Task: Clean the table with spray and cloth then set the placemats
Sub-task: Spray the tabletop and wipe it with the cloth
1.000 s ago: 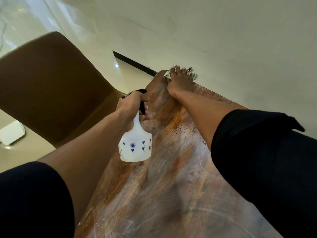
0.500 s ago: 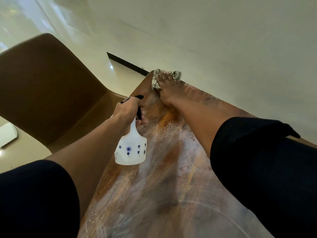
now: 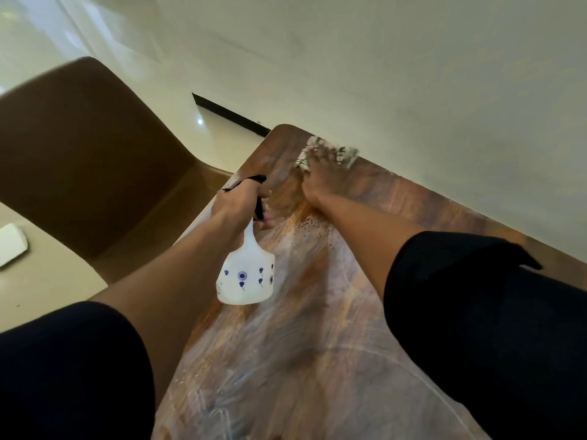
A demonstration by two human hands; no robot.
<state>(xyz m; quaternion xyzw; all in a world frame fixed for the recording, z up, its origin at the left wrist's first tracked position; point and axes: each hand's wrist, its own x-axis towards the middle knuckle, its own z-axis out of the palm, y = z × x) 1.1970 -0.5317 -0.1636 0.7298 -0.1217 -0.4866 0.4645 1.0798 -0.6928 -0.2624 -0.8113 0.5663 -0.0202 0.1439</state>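
My left hand (image 3: 236, 201) grips the black trigger head of a white spray bottle (image 3: 246, 277) with small blue prints, held a little above the left side of the table. The wooden table (image 3: 317, 360) shows pale wet streaks and a patch of droplets near the far end. My right hand (image 3: 320, 182) lies flat, fingers spread, pressing a white cloth with dark lines (image 3: 330, 152) onto the far end of the table near the wall. The cloth is blurred and mostly covered by my fingers. No placemats are in view.
A brown chair (image 3: 95, 160) stands close to the table's left edge. A pale wall (image 3: 413, 74) runs along the table's right side. A white flat object (image 3: 12, 244) lies on the light floor at the far left.
My right hand has slid the cloth from the table's far corner toward the wall side. My left hand keeps the spray bottle in about the same place.
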